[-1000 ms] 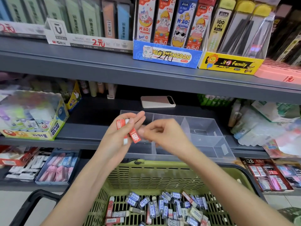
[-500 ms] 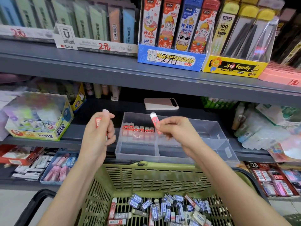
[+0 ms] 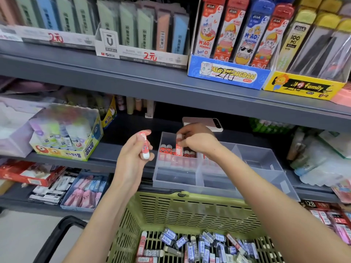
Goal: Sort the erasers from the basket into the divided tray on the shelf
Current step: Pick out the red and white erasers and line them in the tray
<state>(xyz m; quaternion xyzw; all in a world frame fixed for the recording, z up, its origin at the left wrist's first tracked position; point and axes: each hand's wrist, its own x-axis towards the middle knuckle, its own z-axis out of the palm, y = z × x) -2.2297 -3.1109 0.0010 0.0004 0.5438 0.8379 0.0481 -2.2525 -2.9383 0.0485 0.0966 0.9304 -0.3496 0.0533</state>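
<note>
We see the left hand curled round a red-and-white eraser, held upright just left of the clear divided tray on the shelf. The right hand pinches a second red eraser by its top, at the tray's back-left compartment, among the row of red erasers standing there. Green basket sits in front below, holding loose blue-grey erasers.

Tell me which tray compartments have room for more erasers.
In the divided tray, the front compartments and right-side compartments look bare. The back-left compartment is crowded: a row of red erasers stands there, with the right hand over it pinching another eraser.
</note>
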